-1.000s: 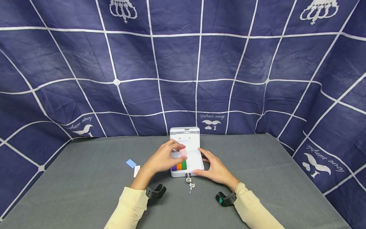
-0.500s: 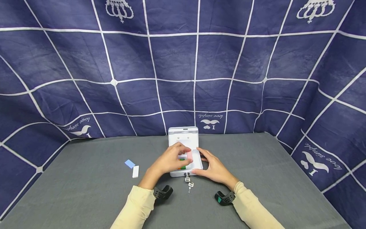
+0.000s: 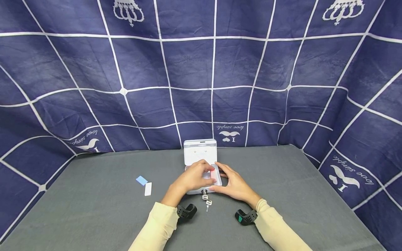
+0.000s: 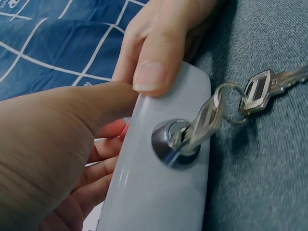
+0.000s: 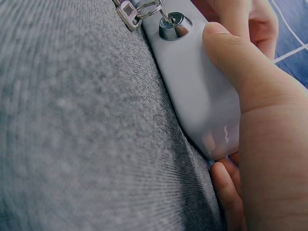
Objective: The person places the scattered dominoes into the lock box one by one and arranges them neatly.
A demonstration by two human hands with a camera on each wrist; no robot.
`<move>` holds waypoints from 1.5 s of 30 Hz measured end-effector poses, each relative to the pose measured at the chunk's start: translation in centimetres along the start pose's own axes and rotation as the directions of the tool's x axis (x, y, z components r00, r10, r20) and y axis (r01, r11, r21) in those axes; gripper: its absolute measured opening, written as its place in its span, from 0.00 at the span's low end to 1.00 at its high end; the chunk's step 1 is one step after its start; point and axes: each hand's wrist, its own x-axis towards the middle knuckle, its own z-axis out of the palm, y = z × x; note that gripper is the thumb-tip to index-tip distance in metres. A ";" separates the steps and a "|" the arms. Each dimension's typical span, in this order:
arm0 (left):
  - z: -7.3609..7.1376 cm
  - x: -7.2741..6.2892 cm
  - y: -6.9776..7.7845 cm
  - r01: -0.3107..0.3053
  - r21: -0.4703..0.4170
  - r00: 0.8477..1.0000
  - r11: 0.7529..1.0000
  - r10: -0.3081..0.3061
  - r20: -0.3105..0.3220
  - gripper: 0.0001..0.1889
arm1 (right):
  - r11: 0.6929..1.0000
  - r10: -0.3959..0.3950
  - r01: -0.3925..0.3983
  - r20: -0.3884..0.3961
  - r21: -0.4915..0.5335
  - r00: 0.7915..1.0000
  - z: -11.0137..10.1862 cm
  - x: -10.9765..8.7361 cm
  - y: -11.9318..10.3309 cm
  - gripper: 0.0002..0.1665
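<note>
A white metal lock box point(image 3: 200, 153) stands with its lid raised in the head view. My left hand point(image 3: 195, 177) reaches over the box, pinching a flat pink rectangular piece point(image 3: 213, 174) between thumb and fingers at the inside's right part. Much of the interior is hidden behind this hand. My right hand point(image 3: 233, 183) grips the box's right side, its thumb on the front rim and its fingers along the side wall. One key point(image 4: 208, 120) sits in the round lock point(image 4: 175, 144), and a second key point(image 4: 260, 91) hangs from the same ring.
A blue rectangular piece point(image 3: 141, 180) and a white one point(image 3: 148, 189) lie close together on the grey tabletop point(image 3: 103, 205), left of the box. A dark blue curtain point(image 3: 194, 69) with white lines rises behind the table.
My left hand has moved rightward across the box with the pink piece. It now covers the purple, orange and green pieces seen inside earlier. The right hand keeps its grip.
</note>
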 end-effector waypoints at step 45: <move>2.0 1.2 0.8 0.057 0.081 0.998 0.995 -0.057 -0.005 0.16 | 0.999 -0.038 0.037 -0.021 -0.025 0.999 0.2 0.1 0.4 0.55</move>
